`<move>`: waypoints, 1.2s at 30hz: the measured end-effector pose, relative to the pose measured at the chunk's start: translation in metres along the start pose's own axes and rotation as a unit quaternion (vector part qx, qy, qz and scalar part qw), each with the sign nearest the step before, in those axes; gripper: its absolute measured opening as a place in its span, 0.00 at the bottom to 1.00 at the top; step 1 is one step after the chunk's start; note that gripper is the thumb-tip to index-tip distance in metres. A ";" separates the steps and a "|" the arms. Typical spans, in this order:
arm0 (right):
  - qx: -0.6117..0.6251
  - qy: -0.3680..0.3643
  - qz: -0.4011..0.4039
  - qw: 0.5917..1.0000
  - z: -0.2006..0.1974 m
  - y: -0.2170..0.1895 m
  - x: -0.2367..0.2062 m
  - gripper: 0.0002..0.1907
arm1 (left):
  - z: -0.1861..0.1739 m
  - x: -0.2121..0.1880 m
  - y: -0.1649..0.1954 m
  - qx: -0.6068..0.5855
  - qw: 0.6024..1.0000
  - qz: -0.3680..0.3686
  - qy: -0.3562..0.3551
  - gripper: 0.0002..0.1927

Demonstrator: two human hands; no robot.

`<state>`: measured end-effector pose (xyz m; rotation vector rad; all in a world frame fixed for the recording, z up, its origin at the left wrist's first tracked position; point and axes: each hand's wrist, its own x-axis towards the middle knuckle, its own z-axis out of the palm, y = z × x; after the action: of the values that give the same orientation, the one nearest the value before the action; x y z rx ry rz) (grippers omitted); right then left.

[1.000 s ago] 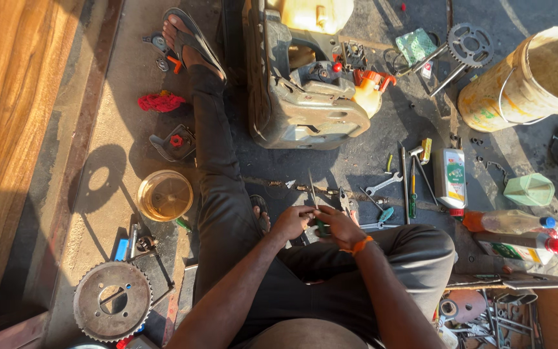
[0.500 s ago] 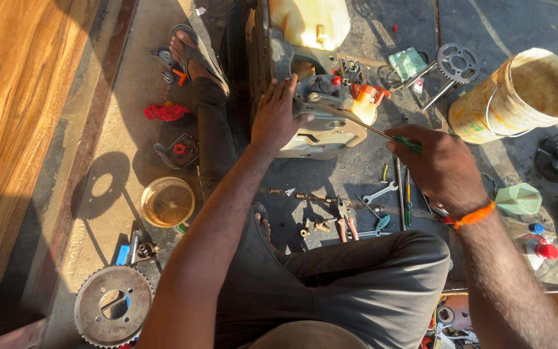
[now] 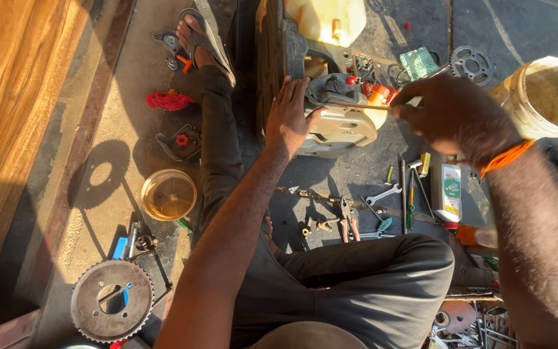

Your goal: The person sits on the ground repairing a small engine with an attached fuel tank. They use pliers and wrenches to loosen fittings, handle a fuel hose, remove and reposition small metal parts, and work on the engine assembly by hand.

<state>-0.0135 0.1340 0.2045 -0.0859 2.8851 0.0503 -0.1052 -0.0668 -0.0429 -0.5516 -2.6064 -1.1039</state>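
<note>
Since half a second ago, your left hand (image 3: pixel 290 116) has settled lower on the engine (image 3: pixel 330 113), and your right hand (image 3: pixel 456 113) has climbed from the tool row up to engine level, bringing the thin rod (image 3: pixel 356 105) almost flat with its tip at the carburettor side. A second ago both hands were down by your knee, picking among the small tools, so you have now moved from choosing a tool to working on the engine itself.

Your left hand lies palm-down on the engine's pale casing, fingers (image 3: pixel 294 90) loosely spread and pointing away from you, thumb out to the right; it is bracing, not gripping. Your right hand is curled closed, thumb and fingertips pinched on the rod's near end. Whether the rod's tip touches any part, I cannot tell.

The engine stands at the far middle of the floor, just right of your outstretched leg (image 3: pixel 217 129), with the yellow tank (image 3: pixel 324 19) on its far end. The pliers (image 3: pixel 347 226), spanner (image 3: pixel 382 194) and screwdrivers (image 3: pixel 408 194) lie between it and your bent knee. The bucket (image 3: pixel 547 97) stands beyond your right hand, near the right edge.
</note>
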 end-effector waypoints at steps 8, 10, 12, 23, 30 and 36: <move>-0.015 -0.115 0.076 0.990 -0.053 -0.013 0.057 0.17 | -0.002 -0.003 -0.002 -0.048 0.997 -0.047 0.042 0.28; -0.021 -0.131 0.111 0.985 -0.060 -0.019 0.064 0.17 | -0.006 -0.005 -0.005 -0.053 0.997 -0.040 0.049 0.27; -0.067 -0.115 0.080 0.988 -0.061 -0.027 0.065 0.20 | -0.011 -0.009 -0.008 -0.045 0.998 -0.037 0.037 0.27; 0.005 -0.145 0.081 0.986 -0.070 -0.028 0.076 0.17 | -0.010 -0.011 -0.002 -0.048 0.997 -0.064 0.023 0.30; -0.039 0.001 -0.056 0.998 -0.034 -0.059 0.016 0.13 | -0.014 -0.013 0.005 -0.044 0.995 -0.064 0.055 0.29; -0.221 0.066 -0.100 0.968 -0.018 -0.073 -0.010 0.11 | -0.016 -0.014 0.016 -0.059 0.993 -0.084 0.060 0.29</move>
<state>-0.0037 0.0614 0.2230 -0.4773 2.9223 0.6709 -0.0840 -0.0711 -0.0272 -0.2833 -2.5319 -1.3070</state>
